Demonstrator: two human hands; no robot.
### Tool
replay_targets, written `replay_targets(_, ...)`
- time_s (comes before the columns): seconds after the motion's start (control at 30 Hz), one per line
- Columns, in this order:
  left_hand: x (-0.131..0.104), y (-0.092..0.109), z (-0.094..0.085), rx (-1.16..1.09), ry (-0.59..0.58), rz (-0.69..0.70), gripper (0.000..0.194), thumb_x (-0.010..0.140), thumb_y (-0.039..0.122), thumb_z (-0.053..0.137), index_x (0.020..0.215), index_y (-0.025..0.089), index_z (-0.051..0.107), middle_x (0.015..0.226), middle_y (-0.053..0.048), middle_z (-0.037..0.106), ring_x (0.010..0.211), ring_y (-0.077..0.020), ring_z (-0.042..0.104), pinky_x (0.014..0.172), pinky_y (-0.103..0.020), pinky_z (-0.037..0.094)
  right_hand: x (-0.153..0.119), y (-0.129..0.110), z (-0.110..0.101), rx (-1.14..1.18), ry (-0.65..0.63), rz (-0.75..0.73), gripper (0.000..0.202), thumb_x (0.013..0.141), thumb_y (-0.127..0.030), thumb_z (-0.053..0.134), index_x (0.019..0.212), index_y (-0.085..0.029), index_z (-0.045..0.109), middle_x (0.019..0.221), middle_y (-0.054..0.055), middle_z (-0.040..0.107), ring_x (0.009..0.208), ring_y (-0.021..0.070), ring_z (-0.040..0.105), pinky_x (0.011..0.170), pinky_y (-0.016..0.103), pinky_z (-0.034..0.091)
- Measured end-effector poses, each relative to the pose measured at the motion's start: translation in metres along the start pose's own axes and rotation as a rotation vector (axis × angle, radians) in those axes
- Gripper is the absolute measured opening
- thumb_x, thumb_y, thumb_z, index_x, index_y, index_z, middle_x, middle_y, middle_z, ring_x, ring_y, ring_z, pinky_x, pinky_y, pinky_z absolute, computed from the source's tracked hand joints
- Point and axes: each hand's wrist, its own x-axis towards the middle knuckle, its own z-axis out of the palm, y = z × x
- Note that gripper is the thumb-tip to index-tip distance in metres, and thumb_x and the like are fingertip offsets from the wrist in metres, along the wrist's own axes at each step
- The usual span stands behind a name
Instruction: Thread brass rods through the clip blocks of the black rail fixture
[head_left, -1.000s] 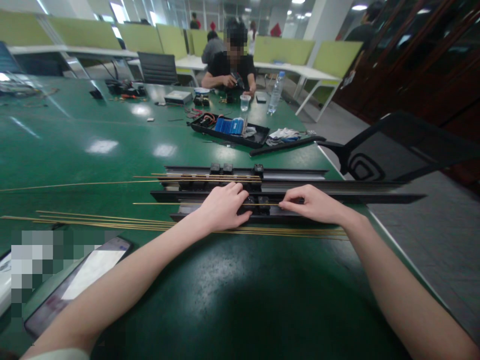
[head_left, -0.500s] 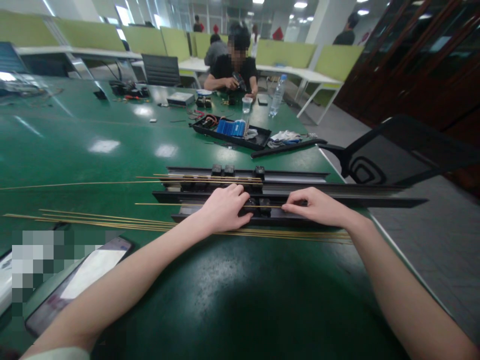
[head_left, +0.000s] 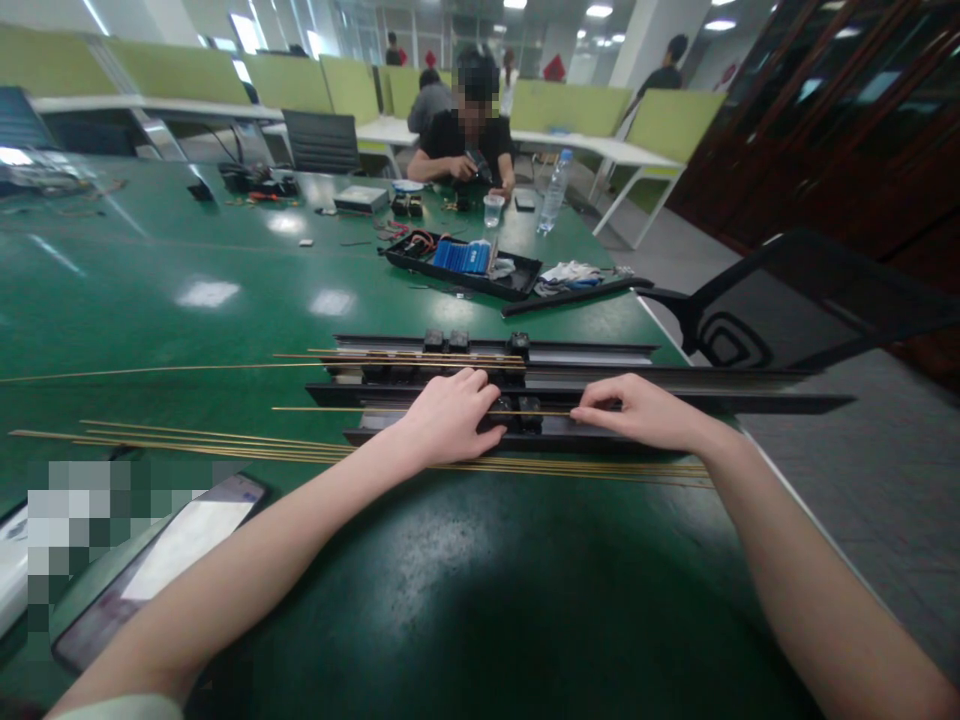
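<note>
A thin brass rod (head_left: 330, 408) lies along the nearest black rail (head_left: 600, 441), passing over small black blocks (head_left: 529, 414) set in it. My right hand (head_left: 637, 412) pinches this rod near its right end between thumb and fingertips. Over the blocks, my left hand (head_left: 455, 415) curls down with thumb and fingers around a black block (head_left: 502, 411), partly hidden by the hand. Behind them, other black rails (head_left: 750, 402) run parallel, with more black blocks (head_left: 518, 346) and brass rods (head_left: 420, 361) on top.
Several loose brass rods (head_left: 225, 441) lie in front of the rails. A phone (head_left: 187, 545) rests at the left. Beyond stand a black tray (head_left: 517, 284) with a blue item, a water bottle (head_left: 553, 195) and a cup (head_left: 493, 211). Across the green table (head_left: 247, 255), a person (head_left: 457, 140) holds a tool.
My right hand has shifted slightly to the right, still pinching at the rod. The left hand stays in place. A person in the far right background has moved a little left.
</note>
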Motion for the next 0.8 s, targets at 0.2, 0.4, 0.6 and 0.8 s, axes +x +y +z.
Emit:
replay_targets(0.2,0.000,-0.001,0.000,0.002,0.006,-0.005,0.039,0.092,0.049,0.051,0.113,0.019,0.064,0.106,-0.010,0.064,0.106,-0.0269,0.060,0.075,-0.037,0.050,-0.001,0.001,-0.004,0.013,-0.028,0.031,0.047,0.089,-0.061,0.056,0.081,-0.019,0.075,0.079,0.004,0.074,0.074,0.0216,0.063,0.069,0.032,0.043)
replay_targets(0.4,0.002,0.000,-0.002,0.010,-0.007,-0.003,0.038,0.092,0.049,0.051,0.111,0.019,0.064,0.106,-0.010,0.064,0.105,-0.0269,0.059,0.076,-0.037,0.050,-0.003,0.004,-0.007,0.020,-0.033,0.029,0.045,0.089,-0.060,0.056,0.083,-0.020,0.076,0.080,0.003,0.074,0.074,0.0213,0.062,0.068,0.031,0.042)
replay_targets(0.6,0.001,0.001,-0.002,0.014,-0.012,-0.011,0.038,0.092,0.050,0.051,0.111,0.019,0.064,0.108,-0.010,0.064,0.106,-0.0265,0.059,0.076,-0.037,0.050,-0.004,0.007,-0.009,0.049,-0.038,0.039,0.044,0.088,-0.060,0.058,0.084,-0.021,0.077,0.081,0.003,0.074,0.075,0.0219,0.063,0.068,0.031,0.043)
replay_targets(0.8,0.001,0.002,-0.001,0.012,-0.013,-0.011,0.039,0.092,0.049,0.050,0.113,0.019,0.064,0.108,-0.010,0.064,0.105,-0.0269,0.060,0.076,-0.038,0.051,-0.006,0.007,-0.012,0.063,-0.053,0.076,0.049,0.085,-0.064,0.058,0.083,-0.019,0.077,0.077,0.004,0.072,0.073,0.0216,0.061,0.068,0.032,0.043)
